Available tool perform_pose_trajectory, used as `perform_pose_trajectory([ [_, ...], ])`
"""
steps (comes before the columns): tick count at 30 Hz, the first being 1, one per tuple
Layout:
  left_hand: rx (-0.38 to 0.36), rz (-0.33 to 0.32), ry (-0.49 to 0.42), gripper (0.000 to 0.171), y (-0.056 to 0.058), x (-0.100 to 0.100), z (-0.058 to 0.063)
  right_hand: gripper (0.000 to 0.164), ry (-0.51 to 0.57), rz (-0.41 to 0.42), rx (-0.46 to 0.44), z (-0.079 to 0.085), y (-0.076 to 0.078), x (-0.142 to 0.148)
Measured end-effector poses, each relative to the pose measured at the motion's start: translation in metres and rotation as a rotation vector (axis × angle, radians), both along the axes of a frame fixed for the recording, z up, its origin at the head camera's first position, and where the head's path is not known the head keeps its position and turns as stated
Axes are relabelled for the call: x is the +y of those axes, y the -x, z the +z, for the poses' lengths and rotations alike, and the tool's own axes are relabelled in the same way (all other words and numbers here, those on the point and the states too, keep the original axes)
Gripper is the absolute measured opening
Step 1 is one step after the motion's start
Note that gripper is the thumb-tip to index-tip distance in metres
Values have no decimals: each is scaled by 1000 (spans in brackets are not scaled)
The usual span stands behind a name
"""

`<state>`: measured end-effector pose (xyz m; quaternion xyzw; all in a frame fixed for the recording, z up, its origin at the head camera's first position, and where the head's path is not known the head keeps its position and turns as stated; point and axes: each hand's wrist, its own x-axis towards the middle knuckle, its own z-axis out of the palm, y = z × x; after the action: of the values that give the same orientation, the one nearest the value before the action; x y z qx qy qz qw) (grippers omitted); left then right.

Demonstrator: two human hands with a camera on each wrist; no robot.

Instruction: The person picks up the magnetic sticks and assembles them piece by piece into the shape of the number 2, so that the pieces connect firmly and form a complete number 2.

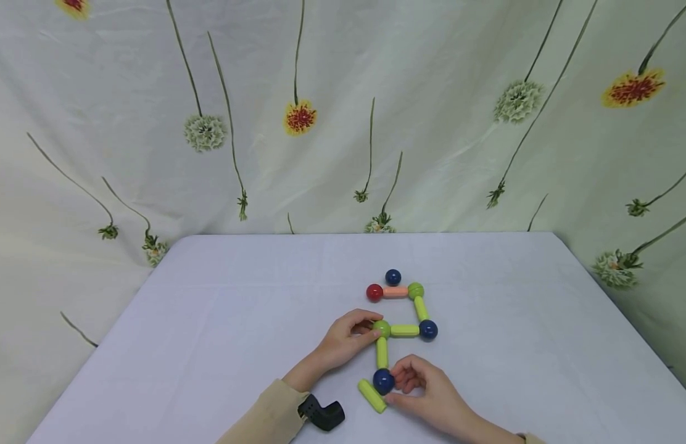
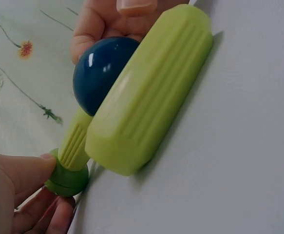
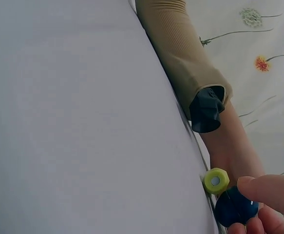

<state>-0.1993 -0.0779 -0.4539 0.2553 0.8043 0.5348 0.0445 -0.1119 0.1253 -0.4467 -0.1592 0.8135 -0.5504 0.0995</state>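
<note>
A chain of toy rods and balls lies on the table. My left hand [image 1: 345,339] pinches a green ball [image 1: 382,328] in its middle. From this ball one yellow-green rod [image 1: 404,331] runs right to a blue ball [image 1: 429,330], and another rod [image 1: 382,353] runs toward me to the nearest blue ball [image 1: 384,381]. My right hand [image 1: 429,394] holds that nearest ball between thumb and fingers, as the right wrist view also shows. A separate-looking yellow-green rod [image 2: 151,92] lies slanted beside it; whether they touch is unclear.
Farther back, a rod [image 1: 421,308] leads to a green ball [image 1: 416,290], then an orange-pink rod [image 1: 395,292] and a red ball [image 1: 374,293]. Another blue ball [image 1: 393,277] sits just behind that rod. A black wrist device [image 1: 325,415] juts from the left sleeve.
</note>
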Motion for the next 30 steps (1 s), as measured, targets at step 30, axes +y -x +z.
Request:
perform_pose_trajectory([
  [30, 22, -8, -1, 29, 0, 0, 0, 32, -153, -75, 99, -4, -16, -9],
])
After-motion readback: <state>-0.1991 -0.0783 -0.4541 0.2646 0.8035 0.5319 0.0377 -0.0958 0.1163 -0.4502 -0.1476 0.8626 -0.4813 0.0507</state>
